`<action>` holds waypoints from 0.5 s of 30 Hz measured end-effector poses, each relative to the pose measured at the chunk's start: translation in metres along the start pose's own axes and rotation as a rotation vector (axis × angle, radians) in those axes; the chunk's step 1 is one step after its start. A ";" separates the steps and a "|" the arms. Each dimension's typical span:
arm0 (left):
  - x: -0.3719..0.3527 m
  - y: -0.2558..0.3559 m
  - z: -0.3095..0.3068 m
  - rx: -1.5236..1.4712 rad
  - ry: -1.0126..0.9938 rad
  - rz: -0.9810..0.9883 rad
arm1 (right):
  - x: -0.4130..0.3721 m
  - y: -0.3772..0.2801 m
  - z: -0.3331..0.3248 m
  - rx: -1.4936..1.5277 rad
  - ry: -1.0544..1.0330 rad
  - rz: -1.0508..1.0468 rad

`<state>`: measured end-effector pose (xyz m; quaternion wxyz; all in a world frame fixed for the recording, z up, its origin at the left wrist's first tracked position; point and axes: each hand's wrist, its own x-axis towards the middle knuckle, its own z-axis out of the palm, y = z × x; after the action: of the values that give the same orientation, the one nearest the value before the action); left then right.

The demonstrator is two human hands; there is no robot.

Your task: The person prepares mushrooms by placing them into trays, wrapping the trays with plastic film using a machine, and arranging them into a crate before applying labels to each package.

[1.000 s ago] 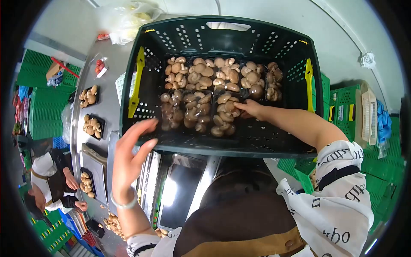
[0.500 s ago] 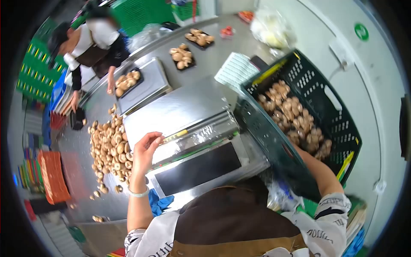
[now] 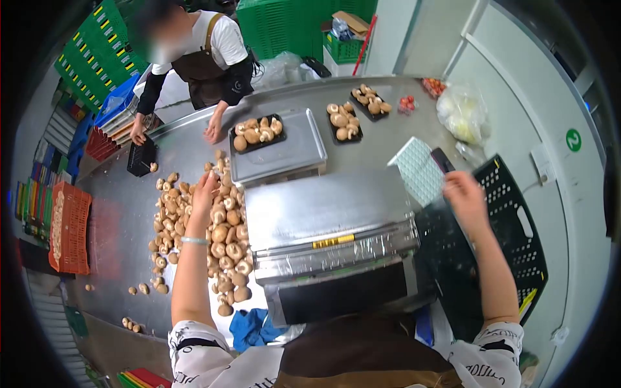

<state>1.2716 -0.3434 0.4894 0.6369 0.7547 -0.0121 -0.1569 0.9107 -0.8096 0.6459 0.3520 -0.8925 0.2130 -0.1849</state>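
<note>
My left hand (image 3: 204, 194) reaches over a heap of brown shiitake mushrooms (image 3: 226, 226) on the steel table, its fingers extended and no mushroom visibly gripped. On the other side, my right hand (image 3: 464, 194) is raised above the dark green crate (image 3: 511, 207), close to a dark phone-like object (image 3: 442, 160) and a pale green textured pad (image 3: 417, 171). Its fingers are bent and blurred, and I cannot tell whether they hold anything. Between my arms stands a wrapping machine (image 3: 323, 207) with a metal top and a black plate in front.
Across the table a person (image 3: 207, 58) has one hand at a black tray (image 3: 141, 157). A filled mushroom tray (image 3: 257, 132) rests on a scale (image 3: 304, 145); more trays (image 3: 343, 123) lie behind. A blue cloth (image 3: 252, 328) and an orange crate (image 3: 71, 226) are at left.
My right hand has come up out of the green crate. My left hand has moved from the wrapping machine to the mushroom heap. The camera view has shifted.
</note>
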 end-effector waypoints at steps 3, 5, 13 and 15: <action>0.082 -0.020 0.013 -0.037 0.091 -0.025 | 0.058 -0.009 0.101 0.149 -0.391 -0.154; 0.134 -0.032 0.017 -0.017 0.035 -0.051 | 0.100 0.001 0.170 0.150 -0.515 -0.192; 0.225 -0.031 0.058 0.144 0.013 -0.073 | 0.267 0.001 0.397 0.507 -0.552 0.115; 0.213 -0.011 0.072 0.159 0.022 -0.103 | 0.287 0.002 0.433 0.637 -0.530 0.151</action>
<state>1.4540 -0.4564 0.4217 0.5661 0.8043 0.0211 -0.1795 1.3591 -0.7195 0.4001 0.6655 -0.7377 0.1121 0.0206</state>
